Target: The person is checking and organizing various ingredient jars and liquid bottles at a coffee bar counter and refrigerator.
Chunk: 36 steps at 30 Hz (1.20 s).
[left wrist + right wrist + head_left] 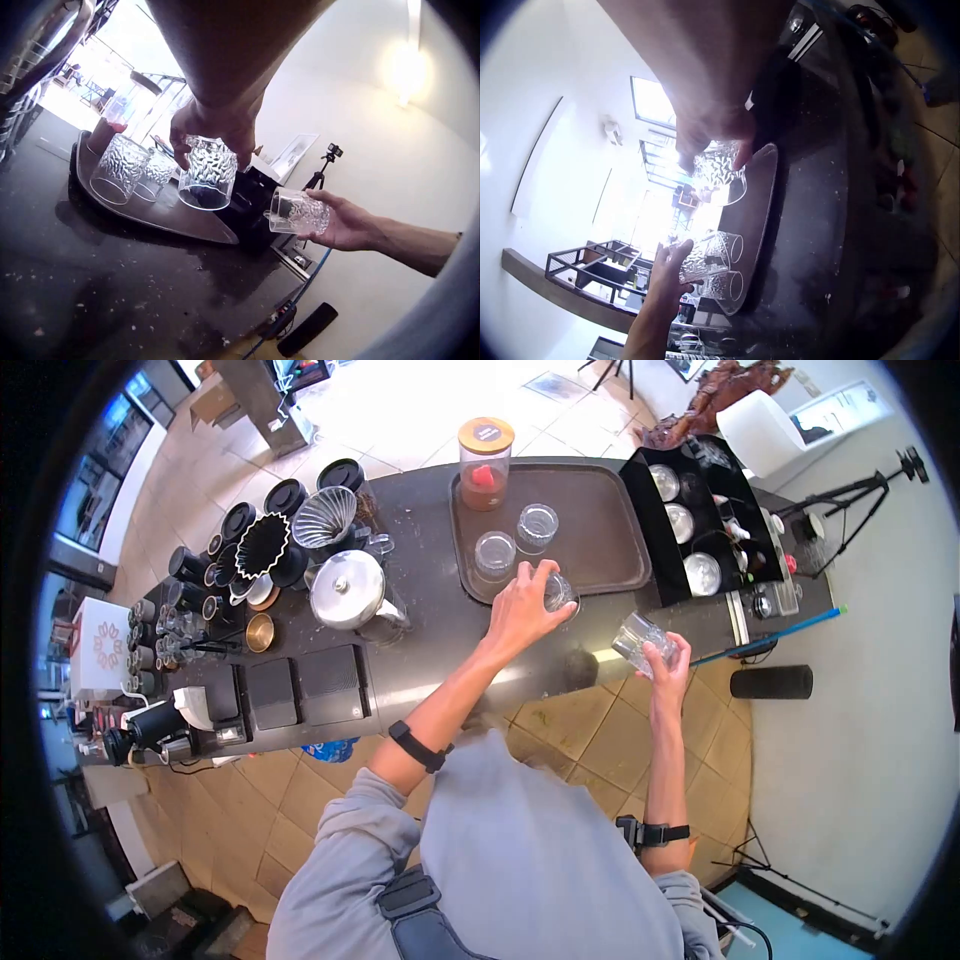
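My left hand (528,603) grips a clear textured glass (560,594) from above, at the front edge of the brown tray (610,550). In the left wrist view that glass (208,174) is upside down, its rim downward. Two more glasses (495,553) (537,526) stand on the tray beside the left hand. Off the tray's front right corner, my right hand (668,662) holds another textured glass (640,643), tilted, above the counter's front edge. The right wrist view shows the right hand's fingers round this glass (718,171).
A wooden-lidded jar (484,470) stands at the tray's back left. Right of the tray is a black compartment box (650,540) with cups. Leftward are a steel kettle (348,590), a glass dripper (324,517) and black mats (273,692). A blue stick (800,625) crosses the right edge.
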### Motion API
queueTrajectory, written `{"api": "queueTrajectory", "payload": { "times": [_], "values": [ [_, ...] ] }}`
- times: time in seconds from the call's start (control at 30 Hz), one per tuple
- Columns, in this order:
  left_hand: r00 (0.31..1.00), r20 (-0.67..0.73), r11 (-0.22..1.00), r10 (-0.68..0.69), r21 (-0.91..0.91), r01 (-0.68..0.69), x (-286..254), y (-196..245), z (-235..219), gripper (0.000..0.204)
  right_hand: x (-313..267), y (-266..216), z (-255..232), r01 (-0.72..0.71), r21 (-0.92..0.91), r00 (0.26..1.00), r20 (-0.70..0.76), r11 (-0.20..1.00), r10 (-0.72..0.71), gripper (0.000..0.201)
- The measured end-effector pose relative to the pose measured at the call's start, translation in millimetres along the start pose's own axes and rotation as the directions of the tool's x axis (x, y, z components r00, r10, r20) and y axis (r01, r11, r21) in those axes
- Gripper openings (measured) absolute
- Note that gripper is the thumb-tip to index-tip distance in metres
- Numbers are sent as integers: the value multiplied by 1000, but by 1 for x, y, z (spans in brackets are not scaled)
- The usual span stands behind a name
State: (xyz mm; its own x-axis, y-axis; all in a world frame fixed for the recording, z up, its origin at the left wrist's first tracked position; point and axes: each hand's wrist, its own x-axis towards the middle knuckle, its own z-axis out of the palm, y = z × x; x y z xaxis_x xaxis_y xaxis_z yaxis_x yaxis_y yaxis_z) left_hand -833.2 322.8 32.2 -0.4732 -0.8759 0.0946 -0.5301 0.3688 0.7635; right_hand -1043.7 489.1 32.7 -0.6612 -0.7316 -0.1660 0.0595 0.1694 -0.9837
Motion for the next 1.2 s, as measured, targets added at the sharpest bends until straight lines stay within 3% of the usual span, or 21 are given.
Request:
{"api": "queueTrajectory", "payload": {
  "times": [0.2,0.27,0.3,0.33,0.43,0.53,0.73,0.9,1.03,1.2],
  "values": [
    [999,-37,994,28,107,-24,41,-16,14,56,87,-11,42,57,-229,998,49,972,-47,57],
    [1000,-20,991,4,137,-1,50,-14,14,56,118,5,52,344,-451,938,126,823,-323,58],
    [1000,-4,986,-13,167,14,54,-14,16,55,126,-2,62,358,-441,934,154,823,-324,59],
    [999,-1,985,-34,167,34,62,-15,27,55,147,0,74,477,-507,878,253,718,-405,60],
    [996,-75,971,-52,229,68,66,-17,34,56,171,0,80,437,-500,899,276,748,-341,62],
    [993,-85,947,-85,305,107,71,-10,44,57,191,2,100,610,-534,790,468,586,-396,63],
    [983,-109,906,-146,383,177,73,-4,64,58,207,14,103,615,-530,767,575,584,-284,64],
    [976,-120,881,-180,422,215,76,-9,73,58,205,17,103,690,-505,684,689,519,-239,67],
    [972,-141,875,-188,426,231,73,-15,77,59,200,19,108,714,-479,649,726,510,-226,69],
    [975,-195,884,-104,431,181,68,-15,79,73,205,21,102,687,-495,663,726,532,-181,81]
  ]
}}
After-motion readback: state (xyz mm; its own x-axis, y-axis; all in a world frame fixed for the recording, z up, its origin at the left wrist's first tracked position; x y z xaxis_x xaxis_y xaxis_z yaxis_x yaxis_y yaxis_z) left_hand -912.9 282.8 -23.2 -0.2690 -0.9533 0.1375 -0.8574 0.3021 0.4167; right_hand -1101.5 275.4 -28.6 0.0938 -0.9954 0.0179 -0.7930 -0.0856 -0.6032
